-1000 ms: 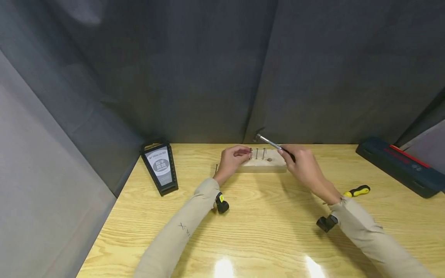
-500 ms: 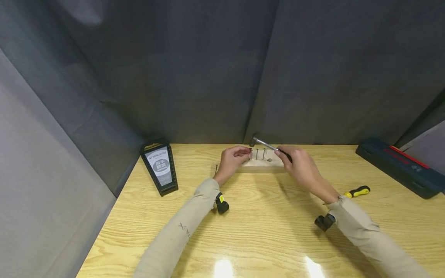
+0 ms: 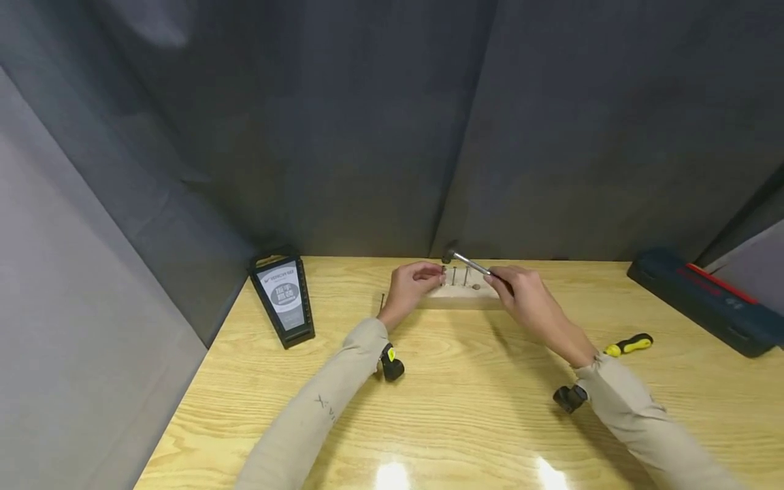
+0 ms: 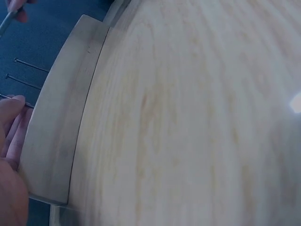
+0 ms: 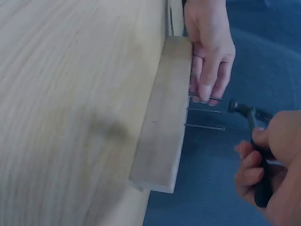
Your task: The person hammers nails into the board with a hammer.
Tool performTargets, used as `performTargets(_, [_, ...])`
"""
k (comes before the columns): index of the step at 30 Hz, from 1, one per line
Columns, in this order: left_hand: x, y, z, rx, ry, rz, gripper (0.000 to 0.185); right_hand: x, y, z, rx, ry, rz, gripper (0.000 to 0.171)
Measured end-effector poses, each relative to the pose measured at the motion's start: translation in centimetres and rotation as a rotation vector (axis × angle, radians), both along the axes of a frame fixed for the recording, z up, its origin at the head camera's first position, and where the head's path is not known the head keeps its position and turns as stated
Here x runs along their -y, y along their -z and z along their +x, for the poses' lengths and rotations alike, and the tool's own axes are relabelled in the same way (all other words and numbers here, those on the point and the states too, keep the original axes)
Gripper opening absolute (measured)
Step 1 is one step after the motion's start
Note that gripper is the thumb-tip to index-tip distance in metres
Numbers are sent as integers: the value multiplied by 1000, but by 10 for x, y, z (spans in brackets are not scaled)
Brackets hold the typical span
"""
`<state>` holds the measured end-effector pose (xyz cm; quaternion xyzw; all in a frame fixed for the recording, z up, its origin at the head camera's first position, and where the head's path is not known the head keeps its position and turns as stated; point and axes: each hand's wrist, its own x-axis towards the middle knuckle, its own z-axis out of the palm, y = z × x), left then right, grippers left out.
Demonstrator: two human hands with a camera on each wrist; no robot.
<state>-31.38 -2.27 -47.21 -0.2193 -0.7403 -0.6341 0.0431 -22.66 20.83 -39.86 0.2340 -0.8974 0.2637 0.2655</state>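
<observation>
**Small hammer poised over a nail in a wooden block**

A wooden block (image 3: 461, 294) lies on the table (image 3: 478, 408), near the far edge by the dark curtain (image 3: 367, 136). Three nails stand upright in a row on top of the block. The left hand (image 3: 412, 286) rests at the left end of the block and pinches the leftmost nail (image 5: 206, 98) between thumb and fingertips (image 5: 205, 90), holding it upright. The other two nails (image 5: 205, 118) stand free just to the right of it, apart from both hands.

The right hand (image 3: 520, 294) is at the right end of the block, its fingers curled tightly round the dark handle of a small hammer (image 3: 468, 263). The metal shaft slants up and to the left over the block, so the hammer head hangs just above the pinched nail; whether it touches the nail cannot be told.

Left of the block stands a black tool holder (image 3: 283, 292) with a grey label. To the right of the block, well apart, lies a yellow-handled screwdriver (image 3: 628, 344), and farther right a dark blue case (image 3: 704, 299) with a red stripe.
</observation>
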Motion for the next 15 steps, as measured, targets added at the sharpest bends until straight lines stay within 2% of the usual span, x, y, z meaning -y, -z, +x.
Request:
performTargets(3, [0, 2, 0, -2, 3, -6, 18, 0, -1, 2, 54, 24, -4, 15])
performTargets(9, [1, 2, 0, 7, 17, 19, 19, -1, -6, 3, 68, 26, -29, 17])
performTargets(15, [0, 1, -1, 8, 0, 15, 18, 0, 0, 3, 110, 14, -2, 16])
